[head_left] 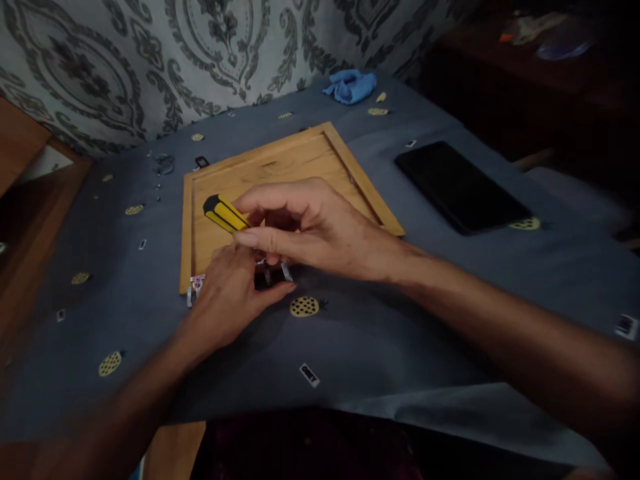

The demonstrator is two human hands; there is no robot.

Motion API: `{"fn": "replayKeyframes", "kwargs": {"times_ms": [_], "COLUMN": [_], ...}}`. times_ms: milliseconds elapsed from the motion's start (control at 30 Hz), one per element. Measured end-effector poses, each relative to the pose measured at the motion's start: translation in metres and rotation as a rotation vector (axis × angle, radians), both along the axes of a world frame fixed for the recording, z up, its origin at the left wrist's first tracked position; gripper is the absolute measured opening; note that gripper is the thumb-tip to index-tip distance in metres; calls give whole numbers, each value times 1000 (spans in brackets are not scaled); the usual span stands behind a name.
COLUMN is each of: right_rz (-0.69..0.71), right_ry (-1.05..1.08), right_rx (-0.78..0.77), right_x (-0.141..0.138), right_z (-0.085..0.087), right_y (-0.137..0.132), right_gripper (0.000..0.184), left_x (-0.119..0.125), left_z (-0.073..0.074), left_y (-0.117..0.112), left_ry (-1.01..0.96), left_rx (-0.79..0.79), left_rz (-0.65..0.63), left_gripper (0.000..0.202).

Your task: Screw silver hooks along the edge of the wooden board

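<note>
My right hand (310, 227) is closed around a yellow and black tool handle (223, 213), which sticks out to the left over a shallow wooden tray (300, 157). Just below it, my left hand (230, 293) rests on the blue-grey cloth at the tray's near edge, fingers curled over a small dark object (267, 275) with metal parts showing. What that object is cannot be made out. A small metal piece (194, 288) lies at the tray's near left corner beside my left hand.
A black phone (460, 187) lies face up to the right of the tray. A crumpled blue cloth (350, 87) sits at the far edge by the patterned wall. Small metal bits (164, 164) lie far left. The table edge runs along the bottom.
</note>
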State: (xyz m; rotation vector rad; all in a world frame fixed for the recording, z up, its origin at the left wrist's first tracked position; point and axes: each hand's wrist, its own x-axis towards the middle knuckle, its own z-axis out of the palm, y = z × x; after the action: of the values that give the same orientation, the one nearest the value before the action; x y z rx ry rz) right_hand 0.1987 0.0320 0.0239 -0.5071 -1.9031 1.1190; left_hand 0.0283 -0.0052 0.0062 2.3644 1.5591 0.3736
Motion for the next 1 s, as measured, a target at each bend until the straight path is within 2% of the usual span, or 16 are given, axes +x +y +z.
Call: {"fn": "replayKeyframes", "kwargs": {"times_ms": [267, 433, 733, 867, 1000], "right_rz": [20, 2, -10, -73, -204], "right_ry": [-69, -4, -7, 19, 129], "right_rx": [-76, -135, -95, -139, -125], "right_x": [5, 8, 10, 8, 12], "right_z": [15, 11, 4, 4, 12], "right_y": [4, 2, -1, -4, -6], "right_gripper": [19, 26, 32, 31, 29], "left_x": [-3, -3, -4, -4, -1], "left_z": [-3, -5, -6, -6, -1], "left_y": [3, 4, 4, 3, 2], "left_ry": [-45, -38, -51, -41, -85], "left_rx": [43, 66, 81, 58, -26], "left_rz": [-20, 0, -24, 22, 21], "left_gripper": [27, 32, 32, 34, 41]}}
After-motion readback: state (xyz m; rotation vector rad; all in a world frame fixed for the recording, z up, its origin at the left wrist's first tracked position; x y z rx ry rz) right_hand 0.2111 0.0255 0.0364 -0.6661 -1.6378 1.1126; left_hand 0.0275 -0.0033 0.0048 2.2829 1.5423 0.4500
